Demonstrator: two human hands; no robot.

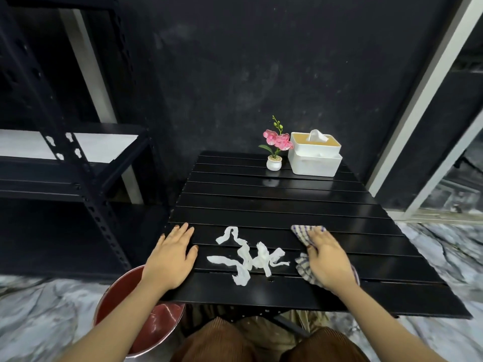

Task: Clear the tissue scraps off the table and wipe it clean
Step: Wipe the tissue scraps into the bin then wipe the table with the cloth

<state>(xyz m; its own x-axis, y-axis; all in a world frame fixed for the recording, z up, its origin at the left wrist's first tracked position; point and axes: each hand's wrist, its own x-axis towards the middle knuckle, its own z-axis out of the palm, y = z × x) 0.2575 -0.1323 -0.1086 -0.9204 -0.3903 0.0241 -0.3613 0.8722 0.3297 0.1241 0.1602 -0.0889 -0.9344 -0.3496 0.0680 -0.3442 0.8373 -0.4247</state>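
Red metal bin point(156, 327) sits on the floor under the counter's near-left corner, probably so scraps can be swept off the edge into it. My left hand point(171, 257) lies flat and released on the black slatted counter point(261, 197), fingers spread, grasping nothing; I read it as bracing, or as a stop for the sweep. Tissue scraps point(248, 254) lie between my hands near the front edge: thin white strips, twisted and crumpled, some overlapping. My right hand point(326, 259) presses down on a checked cloth point(303, 235), soft weave, bunched, palm over it with fingers curled on its edge, just right of the scraps, set to push left. Far right: small potted pink flower point(275, 147), then white tissue box point(315, 158), well apart from the mess.
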